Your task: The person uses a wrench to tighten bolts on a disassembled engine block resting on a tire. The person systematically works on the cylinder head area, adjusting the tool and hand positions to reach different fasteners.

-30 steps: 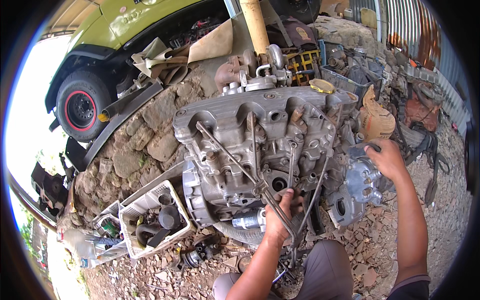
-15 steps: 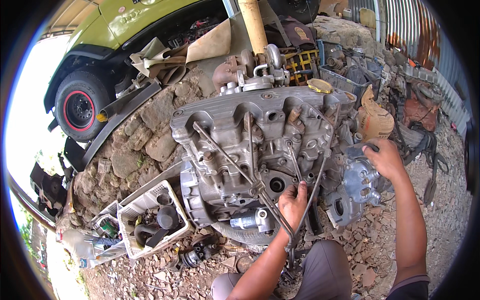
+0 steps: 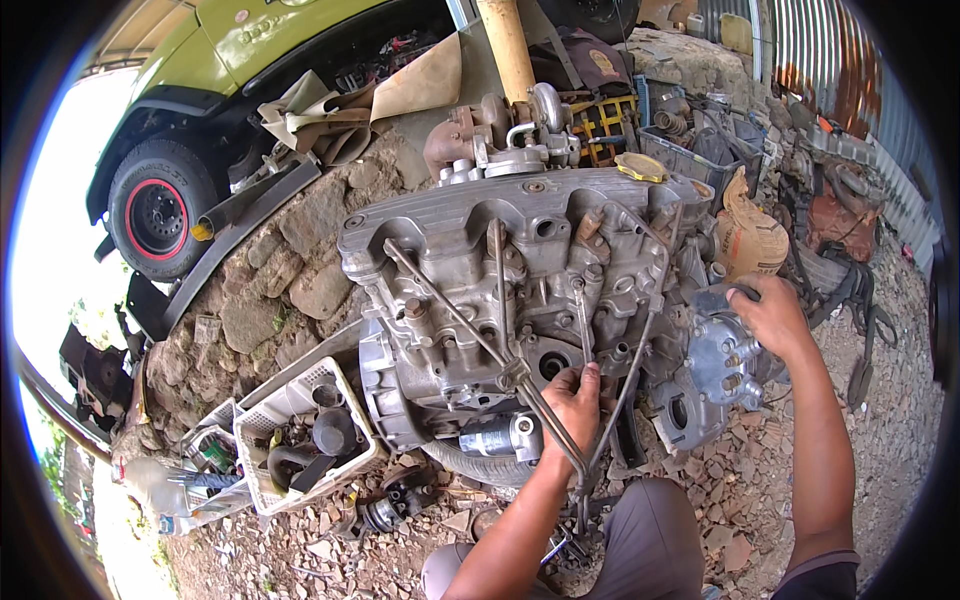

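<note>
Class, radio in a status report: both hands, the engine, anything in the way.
Left hand gripping thin metal rod at engine front. Right hand braced on side cover. Long bent rods cross the work face.

A grey metal engine block (image 3: 520,290), dirty and partly stripped, stands on gravel. A thin wrench (image 3: 583,322) stands almost upright against its face. At the block's right side sits a rounded aluminium cover (image 3: 712,372).
</note>
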